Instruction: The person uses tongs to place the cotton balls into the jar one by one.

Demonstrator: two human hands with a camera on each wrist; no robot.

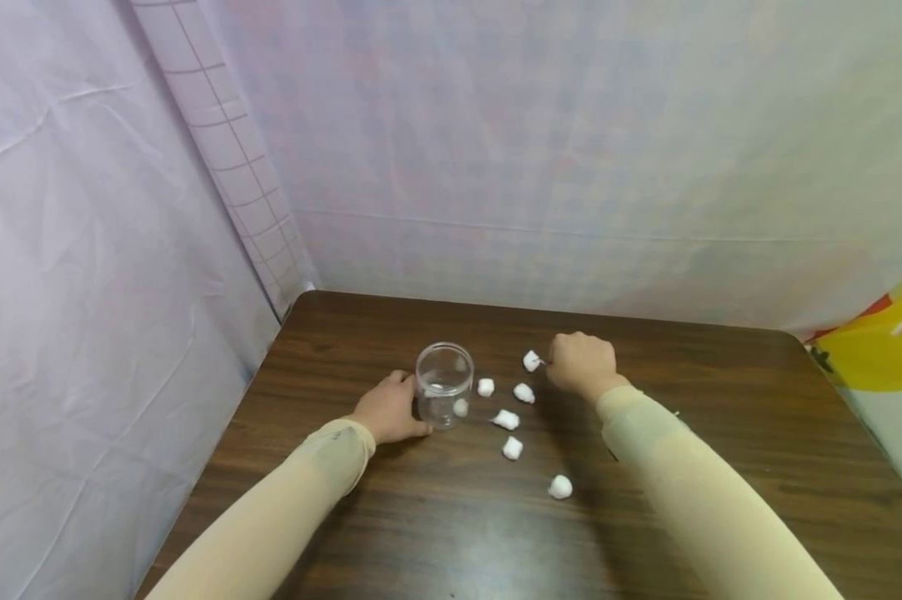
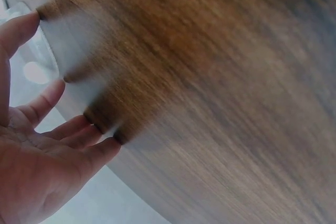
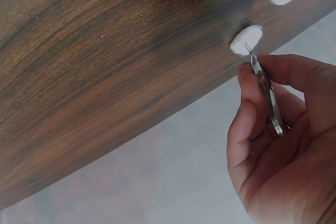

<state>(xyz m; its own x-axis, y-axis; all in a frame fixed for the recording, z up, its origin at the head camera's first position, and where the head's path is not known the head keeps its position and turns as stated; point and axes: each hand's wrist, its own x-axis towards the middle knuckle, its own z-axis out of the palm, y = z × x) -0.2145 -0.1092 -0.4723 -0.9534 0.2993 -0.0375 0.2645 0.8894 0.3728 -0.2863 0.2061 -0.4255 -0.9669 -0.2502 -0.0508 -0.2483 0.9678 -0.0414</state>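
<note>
A clear jar (image 1: 445, 385) stands upright on the table, with a white cotton ball (image 1: 461, 407) visible through its lower wall; whether that ball is inside, I cannot tell. My left hand (image 1: 393, 408) is beside the jar, thumb near its base. In the left wrist view its fingers (image 2: 44, 103) are spread and fairly straight, tips down at the tabletop. Metal tweezers (image 3: 268, 95) are pinched in my right hand (image 1: 582, 364), their tips touching a cotton ball (image 3: 247, 40) at the back of a loose group. Whether the tips grip it is unclear.
Several more cotton balls (image 1: 507, 420) lie between the jar and my right forearm, one (image 1: 560, 487) nearer the front. The brown wooden table (image 1: 721, 467) ends at a pale curtain (image 1: 571, 167) behind. Something shiny and yellow (image 1: 882, 346) is beyond the right edge.
</note>
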